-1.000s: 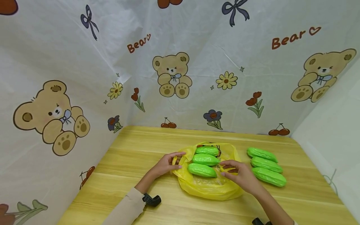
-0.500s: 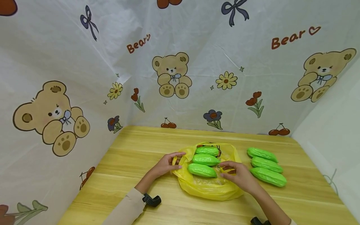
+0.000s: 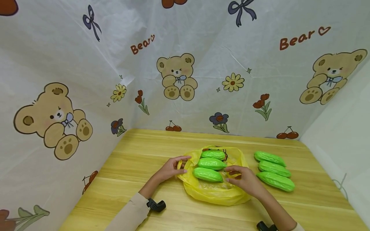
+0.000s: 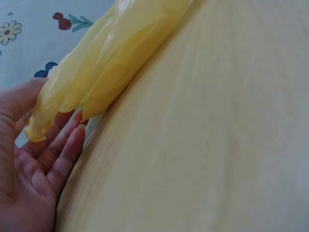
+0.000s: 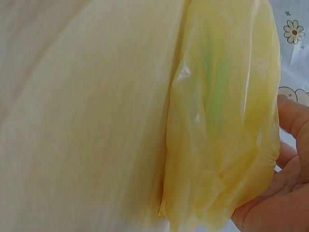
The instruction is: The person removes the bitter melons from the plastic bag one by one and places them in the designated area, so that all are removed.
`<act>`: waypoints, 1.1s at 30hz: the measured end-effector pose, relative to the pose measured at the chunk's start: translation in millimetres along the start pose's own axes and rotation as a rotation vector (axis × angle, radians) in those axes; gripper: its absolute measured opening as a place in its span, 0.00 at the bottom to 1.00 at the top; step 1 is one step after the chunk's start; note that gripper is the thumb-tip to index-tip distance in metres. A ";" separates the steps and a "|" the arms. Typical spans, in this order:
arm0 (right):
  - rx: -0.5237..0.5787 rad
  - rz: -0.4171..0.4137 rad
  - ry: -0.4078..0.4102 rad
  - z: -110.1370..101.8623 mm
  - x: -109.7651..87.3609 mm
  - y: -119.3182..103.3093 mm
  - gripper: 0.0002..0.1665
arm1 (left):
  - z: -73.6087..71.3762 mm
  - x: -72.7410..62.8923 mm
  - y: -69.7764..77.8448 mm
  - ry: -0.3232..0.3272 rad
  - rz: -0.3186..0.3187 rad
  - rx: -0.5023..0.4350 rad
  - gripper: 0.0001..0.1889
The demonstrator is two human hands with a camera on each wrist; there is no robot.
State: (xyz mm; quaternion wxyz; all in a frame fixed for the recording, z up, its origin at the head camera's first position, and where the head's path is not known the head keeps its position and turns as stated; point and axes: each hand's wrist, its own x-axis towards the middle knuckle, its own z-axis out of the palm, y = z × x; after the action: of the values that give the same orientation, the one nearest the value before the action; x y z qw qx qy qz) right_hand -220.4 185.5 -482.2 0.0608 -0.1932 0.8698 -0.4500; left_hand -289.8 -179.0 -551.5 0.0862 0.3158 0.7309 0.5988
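A yellow plastic bag [image 3: 215,197] lies spread on the table, its mouth facing up. Three bright green, bumpy bitter melons [image 3: 207,175] rest inside in a stack of rows. At the bag's left edge is my left hand [image 3: 170,167], thumb and fingers apart on either side of a handle loop; in the left wrist view the plastic hangs loosely between them. Over the right rim reaches my right hand [image 3: 247,180], fingers slightly bent and apart, fingertips beside the melons. The right wrist view shows the bag's wall [image 5: 222,145] hiding most of its fingers.
Three more green bitter melons [image 3: 276,181] lie in a column on the wooden table [image 3: 144,144], right of the bag. A white sheet with printed bears [image 3: 176,77] hangs behind and to the left. A thin cord [image 3: 341,185] shows near the right edge.
My right hand has shifted slightly left over the bag, and less yellow plastic shows between its thumb and fingers. The left hand, bag and melons look unmoved.
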 end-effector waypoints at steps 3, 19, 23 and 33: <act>0.005 0.001 -0.006 0.0 0.6 0.8 0.21 | 0.7 0.2 -0.6 0.000 -0.004 0.002 0.30; -0.053 -0.045 -0.038 2.2 5.3 4.2 0.22 | 0.8 0.0 0.9 -0.007 -0.002 -0.011 0.30; -0.065 -0.057 -0.054 2.6 7.7 3.5 0.22 | 0.2 0.4 0.8 -0.007 -0.001 -0.007 0.30; -0.065 -0.103 -0.073 4.3 12.6 -1.2 0.22 | -0.5 -1.2 0.4 -0.008 0.009 0.013 0.29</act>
State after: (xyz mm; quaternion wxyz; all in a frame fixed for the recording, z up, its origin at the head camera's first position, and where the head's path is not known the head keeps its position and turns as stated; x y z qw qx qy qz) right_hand -230.5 176.7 -482.9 0.0630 -0.2557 0.8701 -0.4166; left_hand -288.9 -180.1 -551.3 0.0842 0.3220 0.7331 0.5931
